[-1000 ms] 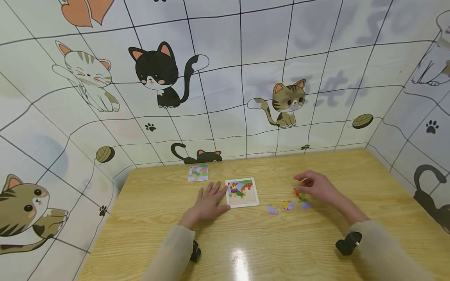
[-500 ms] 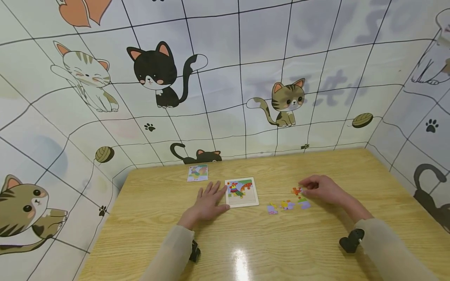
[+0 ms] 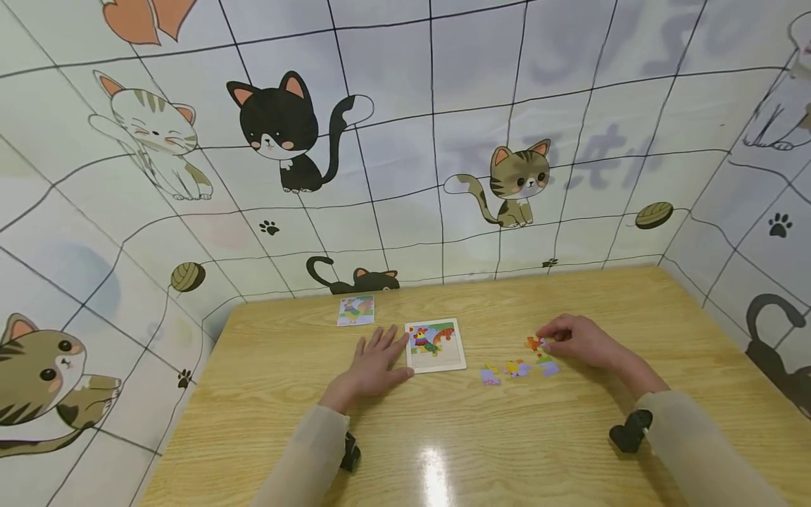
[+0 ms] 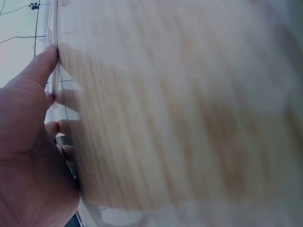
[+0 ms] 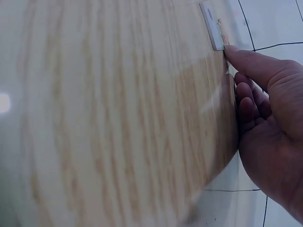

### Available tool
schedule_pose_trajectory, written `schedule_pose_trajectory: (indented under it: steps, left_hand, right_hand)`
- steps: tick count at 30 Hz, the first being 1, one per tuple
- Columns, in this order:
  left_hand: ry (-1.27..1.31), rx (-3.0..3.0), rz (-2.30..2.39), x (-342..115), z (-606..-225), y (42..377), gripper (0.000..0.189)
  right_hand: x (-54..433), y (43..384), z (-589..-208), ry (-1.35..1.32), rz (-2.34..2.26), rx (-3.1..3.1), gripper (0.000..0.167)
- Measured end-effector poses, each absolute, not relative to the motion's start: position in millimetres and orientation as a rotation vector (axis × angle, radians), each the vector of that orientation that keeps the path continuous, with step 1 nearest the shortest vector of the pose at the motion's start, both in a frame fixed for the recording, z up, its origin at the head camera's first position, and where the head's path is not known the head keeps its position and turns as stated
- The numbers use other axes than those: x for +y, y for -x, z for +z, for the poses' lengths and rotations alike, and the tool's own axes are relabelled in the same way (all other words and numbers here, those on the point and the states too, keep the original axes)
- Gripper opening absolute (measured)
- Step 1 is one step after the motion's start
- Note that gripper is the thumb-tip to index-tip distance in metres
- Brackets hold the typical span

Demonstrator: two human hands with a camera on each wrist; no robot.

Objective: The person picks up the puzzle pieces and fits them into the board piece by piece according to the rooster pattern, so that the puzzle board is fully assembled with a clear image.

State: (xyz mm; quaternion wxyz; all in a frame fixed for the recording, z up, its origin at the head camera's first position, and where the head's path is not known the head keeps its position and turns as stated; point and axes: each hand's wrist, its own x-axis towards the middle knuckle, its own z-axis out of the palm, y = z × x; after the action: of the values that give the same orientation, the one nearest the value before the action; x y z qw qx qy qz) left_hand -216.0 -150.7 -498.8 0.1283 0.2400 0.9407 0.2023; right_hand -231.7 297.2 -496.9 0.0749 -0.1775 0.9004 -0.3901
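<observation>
Tabletop [image 3: 507,436]: puzzle rooster [image 3: 427,341] crosswise, facing left; left hand [image 3: 374,370] splayed, right hand [image 3: 583,341] pinching piece [image 3: 533,343].

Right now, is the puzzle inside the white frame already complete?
No, the lower part of the white frame lies bare, and loose pieces are on the table to its right.

Left fingers [image 3: 398,348] spread, right fingers [image 3: 559,324] bent

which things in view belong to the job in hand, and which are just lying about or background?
Job:
tray, partly filled
orange piece, at the right hand
other loose pieces
card, probably the reference: similar picture
left hand, at the tray's edge

Background:
table, only the work surface
cat-print wall
wrist cameras
Nothing clearly stray.
</observation>
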Motion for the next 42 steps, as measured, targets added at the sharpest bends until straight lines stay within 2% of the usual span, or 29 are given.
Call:
schedule_pose_trajectory:
  steps: [12, 19, 42]
  left_hand:
    - [-0.698, 2.733, 0.587, -151.0, -498.0, 216.2, 0.074]
    - [-0.681, 2.734, 0.59, -151.8, -497.7, 214.8, 0.074]
    - [-0.677, 2.736, 0.586, -151.4, -504.0, 219.5, 0.076]
  right_hand:
    - [288.0, 234.6, -493.6, 0.506, -1.235, 2.667, 0.022]
    - [272.4, 236.4, -492.1, 0.508, -1.275, 2.676, 0.013]
    - [171.6, 239.4, -493.3, 0.523, -1.457, 2.546, 0.008]
